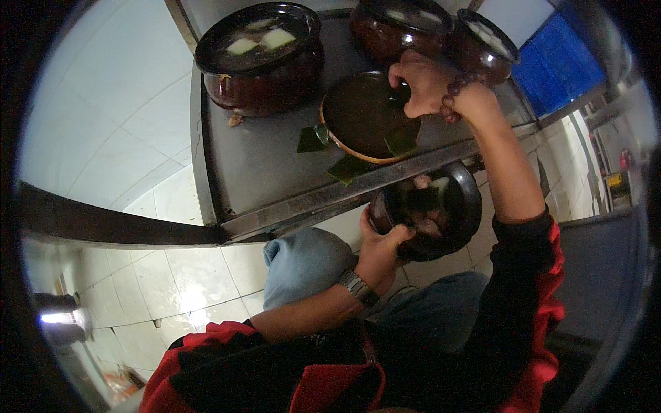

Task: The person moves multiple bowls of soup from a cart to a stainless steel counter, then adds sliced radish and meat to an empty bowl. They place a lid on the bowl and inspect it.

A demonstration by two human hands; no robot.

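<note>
My left hand [379, 248] grips the near rim of a dark glazed pot [467, 206], thumb over the edge. Inside are pinkish meat pieces [428, 225], a dark green sheet like kelp and a pale green chunk. The pot is held below the metal table's front edge. My right hand [426, 82], fingers curled, is over the right side of a round, tan-rimmed shallow vessel [361, 111] with a dark interior. Whether its fingers hold anything is hidden. Dark green kelp-like pieces [347, 169] lie at the vessel's near edge, with another [400, 142] on its rim.
A large brown glazed pot [258, 93] with pale chunks in liquid stands at the table's [248, 170] back left. Two similar filled pots [384, 38], [477, 67] stand at the back right. A blue panel [560, 67] is beyond them. White floor tiles [170, 273] show below.
</note>
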